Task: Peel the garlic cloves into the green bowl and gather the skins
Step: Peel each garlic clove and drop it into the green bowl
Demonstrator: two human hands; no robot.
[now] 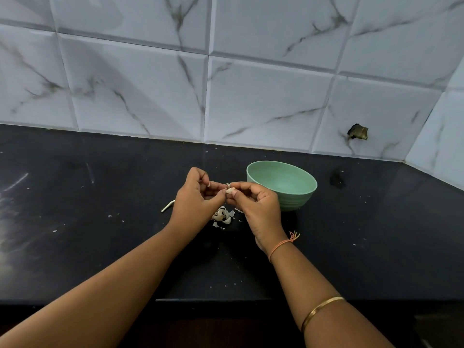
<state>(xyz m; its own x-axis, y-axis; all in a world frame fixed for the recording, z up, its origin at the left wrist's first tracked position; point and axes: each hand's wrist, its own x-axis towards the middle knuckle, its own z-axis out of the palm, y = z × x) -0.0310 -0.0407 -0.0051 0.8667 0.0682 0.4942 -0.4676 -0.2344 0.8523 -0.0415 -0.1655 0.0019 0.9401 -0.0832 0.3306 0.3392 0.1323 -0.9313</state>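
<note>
A marble-veined tiled wall (251,84) backs the black countertop (364,247), which is flecked with pale scraps. The green bowl (298,199) stands upright on it, just right of the hands. The left hand (194,199) and right hand (256,204) meet above the counter, each pinching one garlic clove (229,190) between thumb and fingertips, other fingers curled. Below them lies a small heap of skins (222,217) and, to the left, a pale stalk piece (167,205).

The peeling looks mid-way – papery skin clings to the clove. It would go best if one hand steadies the clove while the other's nail lifts the skin from the root end, letting flakes fall onto the heap rather than scatter – then the bare clove goes into the bowl.

No brand, label or writing can be read anywhere.
</note>
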